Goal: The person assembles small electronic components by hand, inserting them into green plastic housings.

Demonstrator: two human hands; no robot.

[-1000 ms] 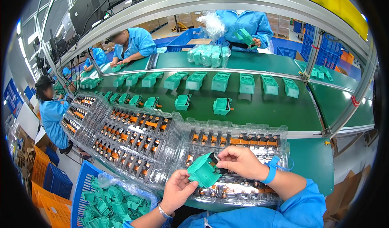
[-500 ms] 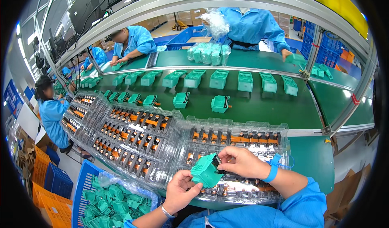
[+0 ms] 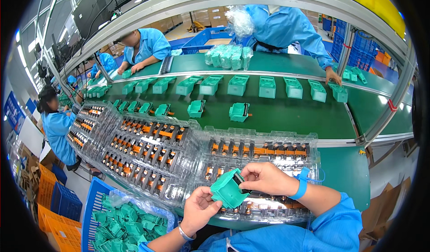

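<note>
Low in front of me, my left hand point(image 3: 201, 210) is closed around a green plastic housing point(image 3: 227, 193), gripping its lower left side with thumb and fingers. The fingers of my right hand point(image 3: 265, 179) pinch a black part point(image 3: 240, 180) at the housing's right edge. How deep that part sits inside the housing cannot be made out. Right behind and beneath both hands lies a clear plastic tray point(image 3: 319, 180) holding rows of black parts with orange strips. A blue band point(image 3: 303, 183) circles my right wrist.
Left stand more clear trays point(image 3: 192, 162). A blue crate point(image 3: 88, 223) of green housings is at lower left. Beyond, a green conveyor belt point(image 3: 286, 119) carries rows of housings. A metal post point(image 3: 385, 113) rises at right. Across the belt, a co-worker's hand point(image 3: 333, 76) touches a housing.
My hands stay nearly in place, with the black part at slightly changed tilt. Housings on the belt have shifted left. The co-worker opposite has brought a housing down onto the belt's right end.
</note>
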